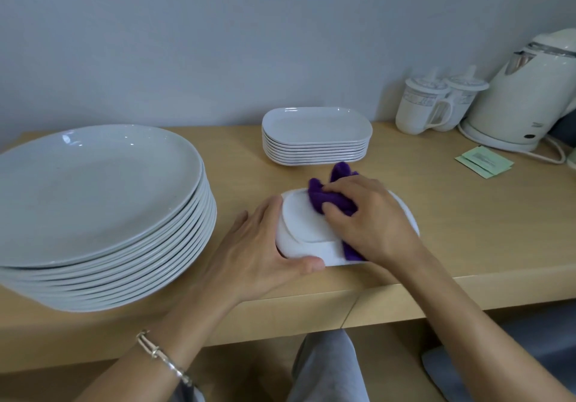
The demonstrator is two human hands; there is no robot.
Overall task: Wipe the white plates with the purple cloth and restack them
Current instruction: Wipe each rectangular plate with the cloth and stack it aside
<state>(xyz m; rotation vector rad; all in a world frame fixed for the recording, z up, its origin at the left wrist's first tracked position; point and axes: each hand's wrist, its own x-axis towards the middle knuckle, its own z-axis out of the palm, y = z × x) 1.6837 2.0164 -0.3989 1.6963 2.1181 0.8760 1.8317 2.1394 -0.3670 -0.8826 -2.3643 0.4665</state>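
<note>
A small white rectangular plate (304,225) lies upside down near the front edge of the wooden table (452,233). My left hand (261,245) grips its left end, thumb along the near rim. My right hand (367,214) holds a bunched purple cloth (324,194) and presses it on the plate's underside. Behind them stands a stack of several white rectangular plates (316,135). A tall stack of large round white plates (99,208) fills the left of the table.
Two lidded white mugs (436,105) and a pale electric kettle (526,96) stand at the back right against the wall. Green paper sachets (483,162) lie in front of the kettle. My knees show below the table edge.
</note>
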